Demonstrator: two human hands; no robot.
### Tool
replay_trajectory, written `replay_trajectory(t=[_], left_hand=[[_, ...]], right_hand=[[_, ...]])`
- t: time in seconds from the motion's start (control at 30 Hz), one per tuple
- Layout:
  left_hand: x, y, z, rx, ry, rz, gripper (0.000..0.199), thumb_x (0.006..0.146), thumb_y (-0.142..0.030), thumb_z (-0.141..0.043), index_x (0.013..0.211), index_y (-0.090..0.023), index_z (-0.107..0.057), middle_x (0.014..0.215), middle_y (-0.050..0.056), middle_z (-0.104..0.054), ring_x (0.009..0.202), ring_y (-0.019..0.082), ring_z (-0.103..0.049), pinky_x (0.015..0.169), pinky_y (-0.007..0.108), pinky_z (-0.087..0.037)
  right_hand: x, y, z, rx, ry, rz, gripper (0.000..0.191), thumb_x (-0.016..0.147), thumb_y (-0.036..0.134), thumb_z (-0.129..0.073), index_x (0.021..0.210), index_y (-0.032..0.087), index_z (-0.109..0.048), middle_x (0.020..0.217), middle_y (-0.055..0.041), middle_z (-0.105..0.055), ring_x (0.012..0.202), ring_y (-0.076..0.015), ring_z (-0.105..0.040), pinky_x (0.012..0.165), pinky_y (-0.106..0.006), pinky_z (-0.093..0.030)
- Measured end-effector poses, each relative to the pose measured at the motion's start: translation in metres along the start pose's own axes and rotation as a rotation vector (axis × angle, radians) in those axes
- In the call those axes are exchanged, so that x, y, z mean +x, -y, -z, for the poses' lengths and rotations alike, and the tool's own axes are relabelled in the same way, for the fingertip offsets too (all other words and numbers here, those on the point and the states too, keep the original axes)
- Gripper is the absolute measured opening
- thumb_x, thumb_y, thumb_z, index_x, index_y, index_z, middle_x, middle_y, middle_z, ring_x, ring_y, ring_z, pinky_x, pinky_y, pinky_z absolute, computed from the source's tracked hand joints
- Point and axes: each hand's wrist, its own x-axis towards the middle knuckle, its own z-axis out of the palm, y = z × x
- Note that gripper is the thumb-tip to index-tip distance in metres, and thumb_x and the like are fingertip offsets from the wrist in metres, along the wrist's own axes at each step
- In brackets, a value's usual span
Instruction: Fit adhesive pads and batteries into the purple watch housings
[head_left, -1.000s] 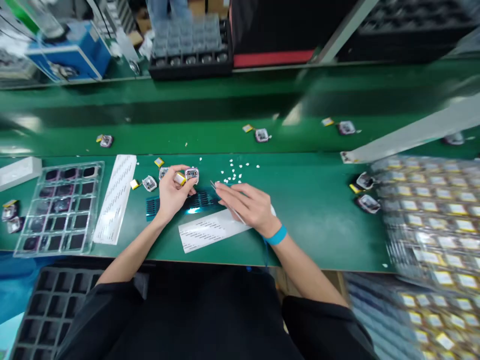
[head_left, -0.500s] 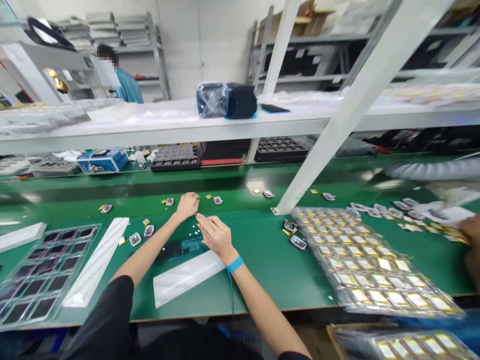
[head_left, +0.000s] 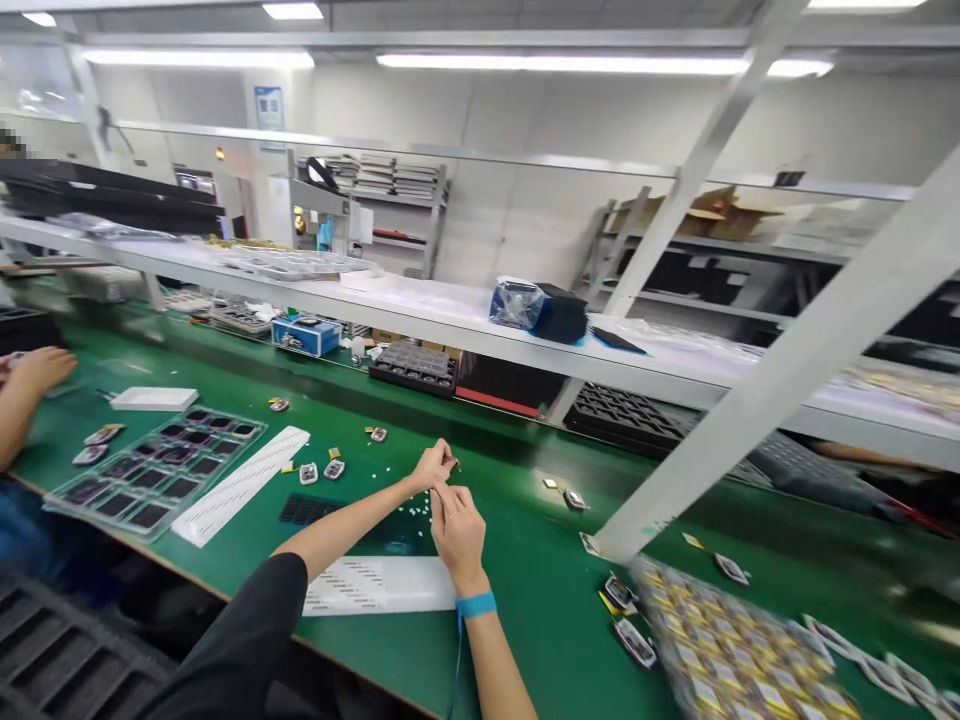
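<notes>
Showing at the tip of the left hand (head_left: 435,466): a small part (head_left: 457,465), dark, mostly hidden by the fingers, above the table (head_left: 555,625). Left fingers curled narrow around it; exact shape too small to tell. Right hand (head_left: 459,528) just below and nearer the body, fingers pinched narrow, pointing toward the left hand; cannot tell what, if anything, they grip. Blue wristband (head_left: 477,604) on the right wrist, cord hanging from it.

Near the hands: white bits (head_left: 412,511) scattered on the table. Dark sheet (head_left: 307,508) lies left of them, partly behind the left forearm. White label strip (head_left: 416,583) lies flat nearer the body, its right end beside the right wrist.

Farther left: two small cases (head_left: 308,473) with yellow-edged packs beside them; second label strip (head_left: 244,485), set slantwise; clear tray (head_left: 259,432) of dark squares; white box (head_left: 154,399) behind the tray. Another person's hand (head_left: 43,370) at the left edge.

To the right: white post (head_left: 720,435) leaning across the view; two cases (head_left: 635,642) near its foot, next to rows of packs (head_left: 731,640) in clear plastic.

At back: blue box (head_left: 306,336) and black tray (head_left: 414,365) under the white shelf (head_left: 420,310).
</notes>
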Motion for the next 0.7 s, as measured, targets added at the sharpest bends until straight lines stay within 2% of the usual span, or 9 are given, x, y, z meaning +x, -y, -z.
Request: replay_trajectory(t=[0.17,0.33,0.5,0.6,0.7], left_hand=[[-0.049,0.009,0.022,-0.291,-0.078,-0.067,0.037,0.099,-0.036,-0.065,0.130,-0.016,-0.060,0.127,0.011,-0.065,0.107,0.024,-0.068,0.089,0.044,-0.060],[-0.092,0.012,0.022,-0.461,-0.070,-0.159,0.030,0.095,-0.040,-0.068,0.105,-0.012,-0.068,0.088,0.007,-0.074,0.074,0.017,-0.071,0.071,0.032,-0.061],[-0.105,0.013,0.015,-0.606,-0.136,-0.162,0.040,0.081,-0.052,-0.077,0.092,-0.014,-0.069,0.076,0.008,-0.076,0.071,0.020,-0.074,0.066,0.030,-0.060],[-0.105,0.017,0.019,-0.668,-0.158,-0.126,0.047,0.073,-0.057,-0.080,0.089,-0.015,-0.067,0.071,0.006,-0.075,0.057,0.018,-0.071,0.057,0.029,-0.058],[-0.106,0.019,0.026,-0.701,-0.177,-0.102,0.050,0.071,-0.059,-0.080,0.091,-0.015,-0.065,0.071,0.004,-0.074,0.051,0.015,-0.068,0.055,0.028,-0.058]], right_hand=[[0.001,0.002,0.001,0.031,-0.065,0.009,0.038,0.105,0.017,-0.035,0.121,0.020,-0.070,0.090,-0.0093,-0.077,0.082,-0.0223,-0.069,0.071,-0.033,-0.059],[0.001,0.008,-0.005,-0.022,-0.067,-0.078,0.031,0.105,0.023,-0.041,0.112,0.021,-0.071,0.077,-0.0081,-0.072,0.067,-0.0236,-0.066,0.059,-0.034,-0.051],[-0.003,0.006,-0.009,-0.062,0.004,-0.202,0.027,0.104,0.029,-0.046,0.106,0.017,-0.071,0.088,-0.0105,-0.076,0.075,-0.0235,-0.070,0.057,-0.030,-0.045],[-0.007,-0.001,-0.011,-0.058,0.085,-0.248,0.028,0.102,0.030,-0.047,0.097,0.017,-0.071,0.080,-0.0085,-0.075,0.066,-0.0205,-0.069,0.054,-0.028,-0.043],[-0.010,-0.005,-0.011,-0.019,0.177,-0.246,0.027,0.102,0.028,-0.046,0.090,0.020,-0.069,0.082,-0.0059,-0.075,0.069,-0.0179,-0.070,0.058,-0.026,-0.047]])
